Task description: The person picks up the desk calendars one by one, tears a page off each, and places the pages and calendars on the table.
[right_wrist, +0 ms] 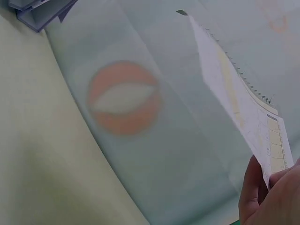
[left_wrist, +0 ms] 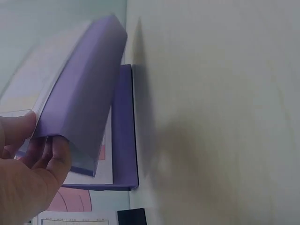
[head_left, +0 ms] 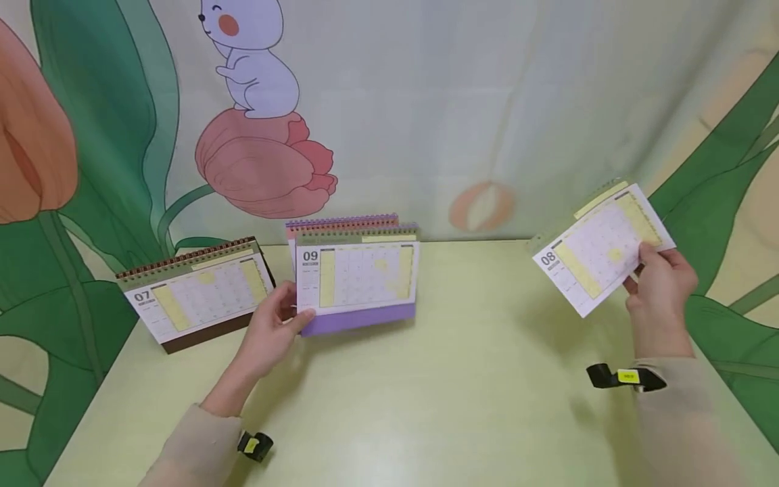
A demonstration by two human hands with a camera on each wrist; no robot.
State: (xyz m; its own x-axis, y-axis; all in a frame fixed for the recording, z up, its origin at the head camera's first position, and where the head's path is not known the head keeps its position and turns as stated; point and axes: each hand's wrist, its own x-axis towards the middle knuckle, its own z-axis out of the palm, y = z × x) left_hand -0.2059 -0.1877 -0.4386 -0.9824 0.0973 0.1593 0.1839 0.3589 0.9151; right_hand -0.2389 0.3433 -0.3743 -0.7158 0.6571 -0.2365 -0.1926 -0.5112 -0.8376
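My left hand [head_left: 272,333] grips the lower left corner of a purple-based desk calendar [head_left: 359,320] showing page 09. In the left wrist view the thumb lies on the page side and the fingers reach under the purple base [left_wrist: 82,89]. Right behind it stands another purple desk calendar [left_wrist: 123,126], mostly hidden in the head view except for its purple rings and pink page. At the right, my right hand [head_left: 663,284] pinches a loose calendar sheet [head_left: 593,247] marked 08 by its lower right side, holding it tilted above the table. Binding holes line the sheet's top edge [right_wrist: 243,77].
A brown desk calendar [head_left: 201,297] showing page 07 stands at the table's left side, angled. The pale table [head_left: 438,399] meets a curtain [head_left: 389,122] printed with tulips and a white animal. Black straps with a yellow label [head_left: 628,377] sit at both wrists.
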